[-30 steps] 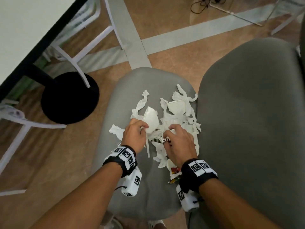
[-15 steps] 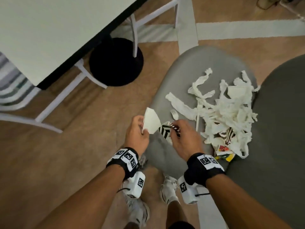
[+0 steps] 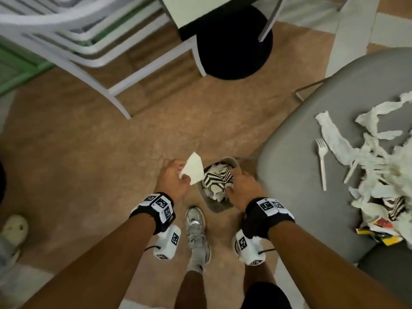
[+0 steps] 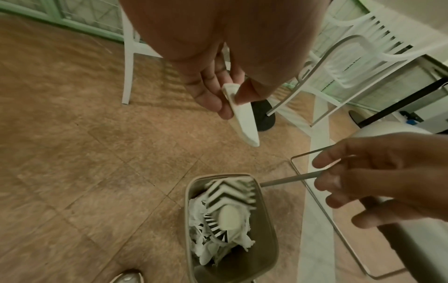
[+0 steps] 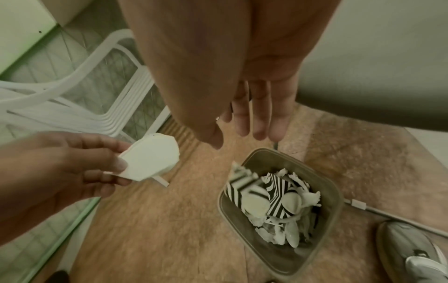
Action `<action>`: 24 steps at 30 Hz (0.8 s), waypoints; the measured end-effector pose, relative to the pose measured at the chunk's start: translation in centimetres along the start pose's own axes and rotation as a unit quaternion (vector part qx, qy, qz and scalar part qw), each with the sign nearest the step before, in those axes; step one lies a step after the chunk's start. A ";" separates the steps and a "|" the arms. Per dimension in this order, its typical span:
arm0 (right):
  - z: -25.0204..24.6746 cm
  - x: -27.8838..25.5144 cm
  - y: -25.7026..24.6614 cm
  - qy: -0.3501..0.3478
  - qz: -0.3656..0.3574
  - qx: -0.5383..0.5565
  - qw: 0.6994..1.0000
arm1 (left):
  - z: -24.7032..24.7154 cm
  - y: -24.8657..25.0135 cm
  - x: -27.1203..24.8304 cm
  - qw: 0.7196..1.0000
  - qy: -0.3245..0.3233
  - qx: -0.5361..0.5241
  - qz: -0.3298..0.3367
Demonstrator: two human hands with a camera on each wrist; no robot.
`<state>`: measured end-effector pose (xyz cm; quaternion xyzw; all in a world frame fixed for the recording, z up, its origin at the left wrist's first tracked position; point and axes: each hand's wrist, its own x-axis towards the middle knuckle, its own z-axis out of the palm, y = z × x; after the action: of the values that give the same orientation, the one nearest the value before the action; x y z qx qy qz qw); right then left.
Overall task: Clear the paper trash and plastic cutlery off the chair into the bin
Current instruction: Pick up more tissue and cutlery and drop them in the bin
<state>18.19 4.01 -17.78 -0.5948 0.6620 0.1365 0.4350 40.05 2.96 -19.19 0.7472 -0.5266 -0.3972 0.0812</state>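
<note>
The left hand (image 3: 172,179) pinches a folded white piece of stiff paper (image 3: 193,168) between thumb and fingertips, just left of the small grey-brown rectangular plastic bin (image 5: 335,193), not yet over its mouth; to finish the step well, I would carry it rightward until it hangs squarely above the opening, then part the thumb and fingers, since such a light scrap may drift onto the floor; the right hand (image 5: 252,114) hovers above the bin with fingers straight and loose, gripping nothing; the black-and-white striped paper (image 5: 244,183) below it is smeared, so whether it is falling or settled cannot be told; farther right, on the grey cushioned chair (image 3: 296,139), lie a white plastic fork (image 3: 322,159) and a heap of torn white paper strips (image 3: 383,166), the heap cut off by the frame edge.
</note>
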 end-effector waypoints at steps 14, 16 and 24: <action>-3.0 -0.4 3.2 0.016 -0.057 0.122 0.991 | 3.5 2.9 -0.2 0.979 -0.202 -0.033 -0.023; -3.8 -1.2 4.9 0.043 -0.049 0.155 0.986 | 3.3 4.5 0.4 0.983 -0.182 -0.011 -0.007; -8.8 -4.9 13.3 0.116 -0.010 0.193 0.974 | 7.2 14.4 1.1 0.986 -0.154 0.008 0.068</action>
<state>2.10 4.48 -13.47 -0.5181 0.7155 -0.0682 0.4637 24.93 -2.09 -16.82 0.6402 -0.5851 -0.4974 0.0200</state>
